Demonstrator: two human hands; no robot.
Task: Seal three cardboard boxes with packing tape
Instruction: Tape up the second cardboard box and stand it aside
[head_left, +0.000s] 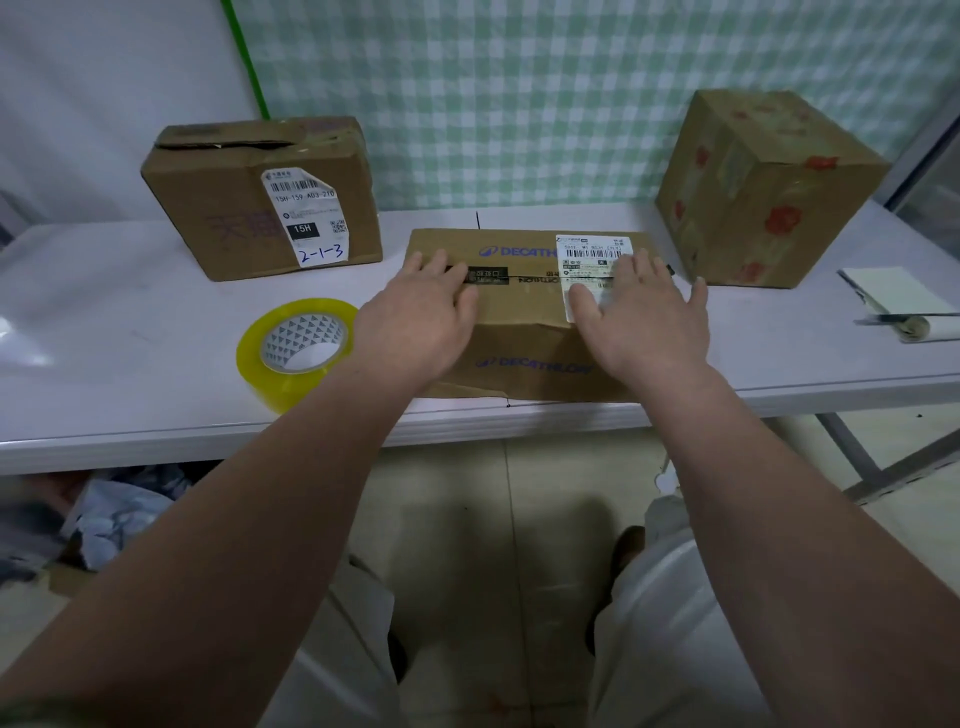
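Observation:
A flat Decathlon cardboard box (524, 306) lies at the table's front edge, flaps closed, with a white shipping label on its right half. My left hand (421, 317) presses flat on the box's left side, fingers straight. My right hand (639, 317) presses flat on the right side, partly over the label. A roll of yellowish packing tape (298, 351) lies on the table just left of the box. A second box (265, 197) with a white label stands at the back left, its top seam gaping. A third box (763, 187) with red flower prints stands at the back right.
The white table (104, 322) runs across the view, its front edge near my body. A white pad and a small cutter-like tool (904, 317) lie at the far right. Crumpled bags (114, 519) sit on the floor under the table's left side.

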